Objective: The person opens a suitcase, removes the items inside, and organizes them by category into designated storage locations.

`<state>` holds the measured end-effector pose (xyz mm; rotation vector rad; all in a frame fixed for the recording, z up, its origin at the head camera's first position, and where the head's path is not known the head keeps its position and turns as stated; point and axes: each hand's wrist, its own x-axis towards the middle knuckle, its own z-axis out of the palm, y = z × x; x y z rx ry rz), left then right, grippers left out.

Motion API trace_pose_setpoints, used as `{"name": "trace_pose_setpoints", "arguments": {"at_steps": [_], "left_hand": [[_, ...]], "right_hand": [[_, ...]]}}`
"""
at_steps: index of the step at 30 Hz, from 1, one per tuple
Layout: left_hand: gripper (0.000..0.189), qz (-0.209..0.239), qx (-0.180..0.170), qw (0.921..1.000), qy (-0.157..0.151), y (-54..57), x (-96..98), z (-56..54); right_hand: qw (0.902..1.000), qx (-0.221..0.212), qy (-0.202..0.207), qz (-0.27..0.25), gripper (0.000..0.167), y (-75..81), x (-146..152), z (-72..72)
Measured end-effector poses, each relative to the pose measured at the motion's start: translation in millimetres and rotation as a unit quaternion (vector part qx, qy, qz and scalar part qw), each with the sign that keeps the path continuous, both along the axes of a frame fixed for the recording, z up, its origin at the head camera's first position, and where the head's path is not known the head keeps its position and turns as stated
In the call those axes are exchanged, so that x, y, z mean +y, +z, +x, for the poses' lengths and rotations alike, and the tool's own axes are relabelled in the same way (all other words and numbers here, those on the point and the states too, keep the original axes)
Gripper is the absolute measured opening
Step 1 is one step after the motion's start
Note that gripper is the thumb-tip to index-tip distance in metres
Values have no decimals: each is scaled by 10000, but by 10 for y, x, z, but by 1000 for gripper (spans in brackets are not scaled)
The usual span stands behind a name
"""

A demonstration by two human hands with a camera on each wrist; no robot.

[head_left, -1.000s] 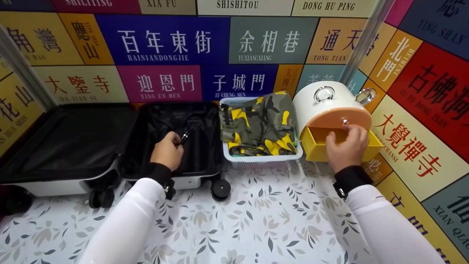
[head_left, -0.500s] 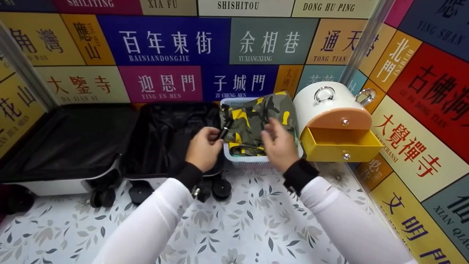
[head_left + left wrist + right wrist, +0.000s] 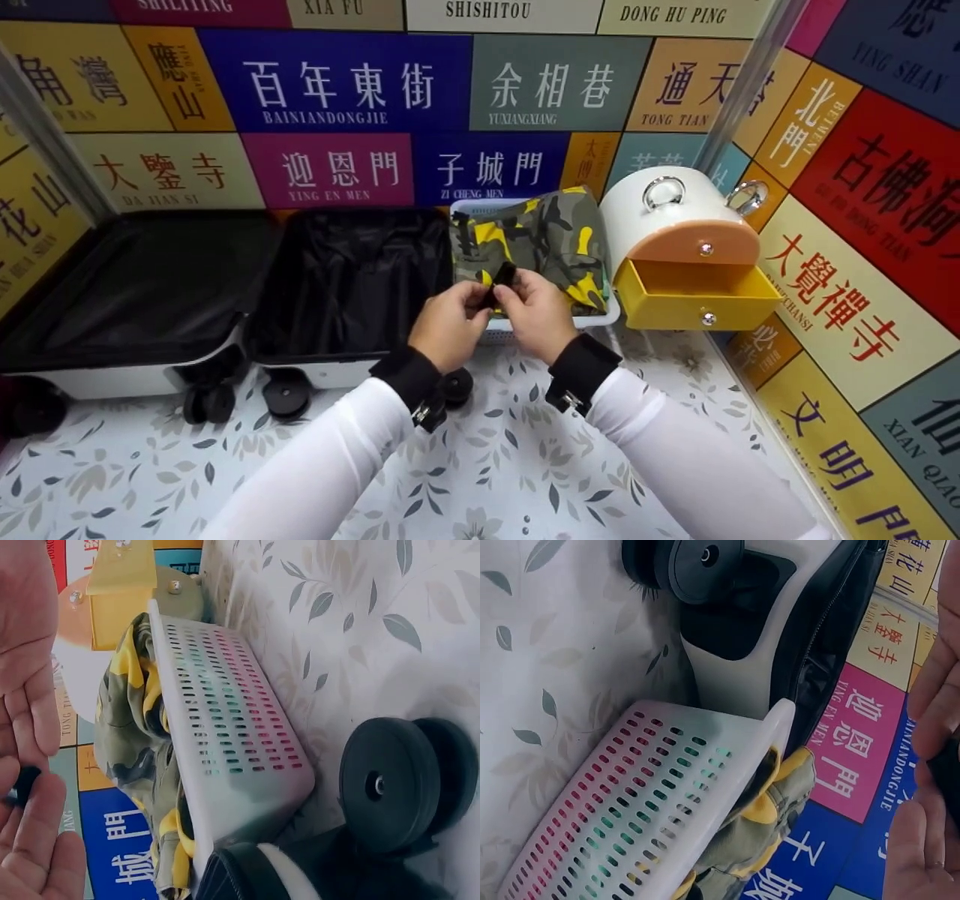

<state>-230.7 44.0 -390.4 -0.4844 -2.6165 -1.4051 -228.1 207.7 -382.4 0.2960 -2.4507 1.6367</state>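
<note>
Above the front edge of a pale plastic basket [image 3: 581,321], my two hands meet over a small black object [image 3: 504,274]. My left hand [image 3: 450,326] pinches its lower left end between thumb and fingers. The right hand [image 3: 538,311] grips its upper part, thumb towards me. Fingers cover much of the object, so its exact kind cannot be told; in the left wrist view only a dark glossy bit [image 3: 27,784] shows. Folded camouflage clothing [image 3: 525,232] in grey, green and yellow fills the basket behind the hands.
Left of the basket lies an open black-lined suitcase [image 3: 352,292] with wheels [image 3: 286,394] facing me. To the right stands a white rounded box [image 3: 660,202] with its yellow drawer [image 3: 667,307] pulled out. Patterned walls [image 3: 540,82] close the back and right side.
My left hand has carried the black object right, from over the suitcase to the basket. My right hand has left the yellow drawer, moved left and taken hold of the object too.
</note>
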Motion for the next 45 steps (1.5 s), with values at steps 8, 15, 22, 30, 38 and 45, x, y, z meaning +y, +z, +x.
{"name": "trace_pose_setpoints", "arguments": {"at_steps": [8, 15, 22, 30, 38, 45], "left_hand": [[54, -975, -78, 9951, -126, 26, -367, -94], [75, -2017, 50, 9779, 549, -152, -1038, -293], [77, -2566, 303, 9602, 1062, -360, -1489, -411], [78, -2570, 124, 9583, 1242, -453, -1595, -408], [78, -2544, 143, 9588, 1253, -413, -1580, -411], [78, -2530, 126, 9591, 1260, -394, -1573, -409]], "right_hand": [[9803, 590, -873, 1671, 32, 153, 518, -138], [9445, 746, -1696, 2713, 28, 333, 1457, -294], [9074, 588, -1721, 3788, 19, 272, 2043, -306], [8838, -296, -1288, 4489, 30, 166, 2228, -310], [8719, -716, -1203, 4692, 36, 185, 2269, -314], [8763, -814, -1153, 4606, 37, 209, 2259, -329]]}}
